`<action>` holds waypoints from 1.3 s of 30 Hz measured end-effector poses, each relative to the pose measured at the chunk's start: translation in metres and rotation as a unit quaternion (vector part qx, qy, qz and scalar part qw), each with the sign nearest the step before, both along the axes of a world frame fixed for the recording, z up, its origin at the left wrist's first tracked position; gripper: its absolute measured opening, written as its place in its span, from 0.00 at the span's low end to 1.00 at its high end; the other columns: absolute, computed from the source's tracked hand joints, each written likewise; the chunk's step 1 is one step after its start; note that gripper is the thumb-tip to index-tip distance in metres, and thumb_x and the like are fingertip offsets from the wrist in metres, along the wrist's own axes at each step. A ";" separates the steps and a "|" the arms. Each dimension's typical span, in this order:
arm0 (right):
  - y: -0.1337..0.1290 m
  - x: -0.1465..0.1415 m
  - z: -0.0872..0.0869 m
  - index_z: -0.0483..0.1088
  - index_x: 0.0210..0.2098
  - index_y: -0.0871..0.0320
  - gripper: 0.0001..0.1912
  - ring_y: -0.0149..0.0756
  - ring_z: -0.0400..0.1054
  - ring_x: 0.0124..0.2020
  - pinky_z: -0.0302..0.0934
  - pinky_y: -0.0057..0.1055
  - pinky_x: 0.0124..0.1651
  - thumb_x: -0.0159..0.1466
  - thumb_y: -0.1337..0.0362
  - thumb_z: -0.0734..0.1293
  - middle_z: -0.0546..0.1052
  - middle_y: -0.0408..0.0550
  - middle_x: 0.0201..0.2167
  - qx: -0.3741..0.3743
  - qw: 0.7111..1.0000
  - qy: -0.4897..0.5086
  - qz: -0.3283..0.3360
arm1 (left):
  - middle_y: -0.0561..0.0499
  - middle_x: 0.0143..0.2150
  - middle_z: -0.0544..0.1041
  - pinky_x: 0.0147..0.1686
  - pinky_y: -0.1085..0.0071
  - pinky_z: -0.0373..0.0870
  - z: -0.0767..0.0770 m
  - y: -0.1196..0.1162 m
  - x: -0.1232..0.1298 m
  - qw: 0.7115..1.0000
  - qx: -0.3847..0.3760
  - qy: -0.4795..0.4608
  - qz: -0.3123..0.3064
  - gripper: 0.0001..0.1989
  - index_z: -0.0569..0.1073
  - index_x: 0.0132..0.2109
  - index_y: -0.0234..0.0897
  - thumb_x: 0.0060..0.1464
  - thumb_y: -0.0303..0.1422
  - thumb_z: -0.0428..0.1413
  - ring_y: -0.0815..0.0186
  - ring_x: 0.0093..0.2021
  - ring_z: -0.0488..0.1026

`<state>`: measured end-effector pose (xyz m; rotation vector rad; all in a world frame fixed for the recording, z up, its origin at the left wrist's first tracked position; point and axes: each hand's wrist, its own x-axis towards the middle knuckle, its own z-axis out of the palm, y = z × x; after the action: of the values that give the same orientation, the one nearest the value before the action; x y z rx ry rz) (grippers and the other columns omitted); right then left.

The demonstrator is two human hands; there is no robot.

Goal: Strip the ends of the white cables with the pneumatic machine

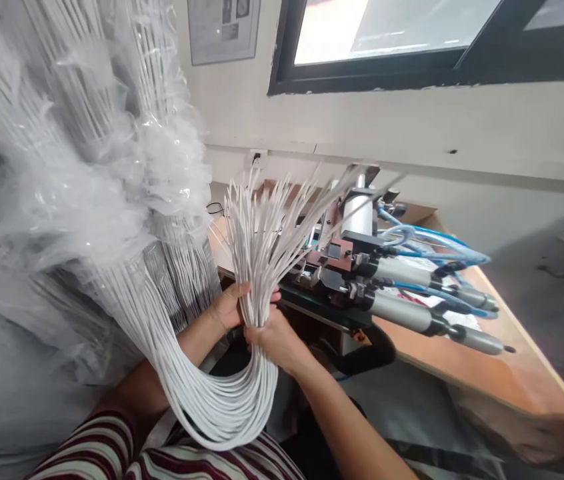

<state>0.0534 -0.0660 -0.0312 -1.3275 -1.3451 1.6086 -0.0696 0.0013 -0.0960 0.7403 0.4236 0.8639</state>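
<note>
A thick bundle of thin white cables (217, 407) hangs in a U-shaped loop before my body. Its loose ends fan upward above my hands. My left hand (232, 307) is closed around the left side of the bundle, just below the spreading ends. Slightly lower, my right hand (273, 337) wraps the bundle from the right, its fingers partly behind the cables. The far side of the loop runs up to the left into crumpled clear plastic wrap (92, 213).
More plastic-wrapped cable bundles (157, 73) hang at the left. On the wooden workbench (502, 367) at the right stands a machine with metal cylinders (402, 310) and blue air hoses (437, 237). A black curved part (375, 353) sits by the bench's front edge.
</note>
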 end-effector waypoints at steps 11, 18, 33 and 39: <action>-0.016 -0.033 -0.101 0.57 0.22 0.56 0.08 0.32 0.61 0.14 0.58 0.30 0.20 0.41 0.70 0.60 0.65 0.37 0.12 -0.129 0.991 0.037 0.013 | 0.41 0.36 0.79 0.41 0.62 0.66 -0.076 0.015 -0.030 0.984 -0.168 0.017 -0.058 0.25 0.68 0.49 0.26 0.45 0.38 0.55 0.59 0.36 0.75; -0.032 -0.044 -0.115 0.58 0.23 0.56 0.07 0.33 0.61 0.19 0.55 0.29 0.23 0.43 0.70 0.60 0.66 0.38 0.15 -0.008 0.998 0.005 -0.054 | 0.39 0.30 0.79 0.31 0.66 0.68 -0.054 0.017 -0.018 0.978 -0.167 0.061 -0.112 0.18 0.72 0.42 0.22 0.42 0.28 0.55 0.61 0.28 0.75; -0.062 -0.034 -0.082 0.60 0.36 0.57 0.15 0.34 0.61 0.27 0.58 0.31 0.32 0.48 0.72 0.62 0.66 0.42 0.26 0.223 0.973 0.020 -0.059 | 0.47 0.26 0.77 0.27 0.70 0.64 0.070 -0.041 -0.002 0.994 0.039 0.098 0.020 0.15 0.75 0.34 0.26 0.33 0.22 0.55 0.65 0.24 0.71; -0.063 -0.013 -0.059 0.63 0.46 0.58 0.23 0.41 0.65 0.38 0.60 0.35 0.41 0.51 0.63 0.67 0.71 0.47 0.36 0.226 0.968 0.098 0.048 | 0.52 0.23 0.74 0.29 0.71 0.64 0.077 -0.055 0.004 0.984 0.092 0.118 0.100 0.13 0.74 0.29 0.31 0.28 0.24 0.58 0.67 0.25 0.68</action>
<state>0.0405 -0.1293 -0.0905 -0.8213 -1.5529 1.3423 -0.0651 -0.0542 -0.0188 0.9875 0.6430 1.0172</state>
